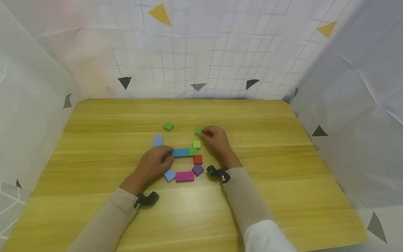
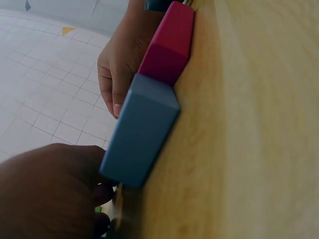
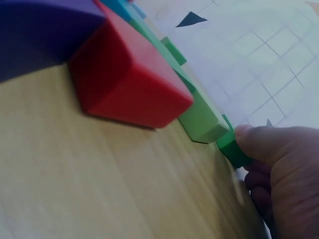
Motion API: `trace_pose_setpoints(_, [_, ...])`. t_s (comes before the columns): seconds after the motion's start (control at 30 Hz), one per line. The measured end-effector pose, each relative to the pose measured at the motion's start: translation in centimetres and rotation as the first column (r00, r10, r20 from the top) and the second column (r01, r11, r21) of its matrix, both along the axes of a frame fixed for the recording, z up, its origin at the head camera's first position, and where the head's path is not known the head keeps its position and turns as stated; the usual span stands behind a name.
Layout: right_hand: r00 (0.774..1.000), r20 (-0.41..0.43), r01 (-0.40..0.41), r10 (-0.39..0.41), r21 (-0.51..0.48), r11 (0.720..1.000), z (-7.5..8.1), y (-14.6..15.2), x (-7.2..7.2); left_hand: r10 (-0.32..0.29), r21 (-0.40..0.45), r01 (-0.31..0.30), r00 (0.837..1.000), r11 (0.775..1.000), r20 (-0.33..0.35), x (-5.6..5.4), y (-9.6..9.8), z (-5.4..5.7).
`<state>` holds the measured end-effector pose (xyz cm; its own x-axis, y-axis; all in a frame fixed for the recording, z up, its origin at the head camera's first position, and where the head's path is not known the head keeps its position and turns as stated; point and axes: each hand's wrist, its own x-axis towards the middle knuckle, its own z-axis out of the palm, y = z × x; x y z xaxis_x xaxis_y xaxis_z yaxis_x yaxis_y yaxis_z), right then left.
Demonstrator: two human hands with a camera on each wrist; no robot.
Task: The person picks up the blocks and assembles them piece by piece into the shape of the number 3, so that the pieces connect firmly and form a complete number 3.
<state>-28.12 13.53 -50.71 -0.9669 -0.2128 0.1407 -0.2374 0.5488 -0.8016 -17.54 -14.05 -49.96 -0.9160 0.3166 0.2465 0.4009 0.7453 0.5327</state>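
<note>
My left hand (image 1: 154, 161) pinches the left end of a long blue block (image 1: 180, 153), which lies against a green square block (image 1: 192, 152). In the left wrist view, a light blue square block (image 2: 142, 129) partly hides those fingers. My right hand (image 1: 217, 140) pinches another green square block (image 1: 198, 131) between thumb and fingers, behind a lime green block (image 1: 196, 144). Below the row sit a red block (image 1: 197, 159) and a turned purple block (image 1: 198, 169). A long magenta block (image 1: 184, 176) lies nearest the body.
A light blue long block (image 1: 158, 140) lies just beyond the left hand, and a loose green block (image 1: 168, 126) sits farther back. The wooden table (image 1: 267, 196) has fabric walls (image 1: 201, 52) at its back and sides. Black camera mounts sit on both wrists.
</note>
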Motion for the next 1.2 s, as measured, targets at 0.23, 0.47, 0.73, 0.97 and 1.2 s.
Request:
trace_pose_setpoints(0.23, [0.999, -0.022, -0.031, 0.031, 0.028, 0.999, 0.01, -0.18, 0.03, -0.004, 0.003, 0.004, 1.0, 1.0, -0.011, -0.05, -0.03, -0.15])
trace_pose_setpoints(0.47, [0.997, -0.055, -0.055, 0.058, 0.053, 0.997, -0.02, -0.26, -0.18, -0.006, 0.002, 0.006, 1.0, 1.0, -0.009, -0.08, 0.0, -0.09])
trace_pose_setpoints(0.73, [0.995, -0.067, -0.072, 0.076, 0.062, 0.996, 0.15, -0.39, -0.11, -0.006, -0.001, 0.006, 1.0, 1.0, -0.007, -0.04, -0.07, -0.07])
trace_pose_setpoints(0.97, [0.993, -0.067, -0.094, 0.098, 0.055, 0.994, 0.34, -0.6, 0.05, -0.005, 0.005, 0.005, 1.0, 1.0, -0.021, -0.03, -0.08, -0.15])
trace_pose_setpoints(1.2, [0.992, -0.058, -0.108, 0.112, 0.067, 0.992, 0.34, -0.67, -0.02, -0.003, 0.008, 0.003, 1.0, 1.0, -0.009, 0.02, -0.03, -0.01])
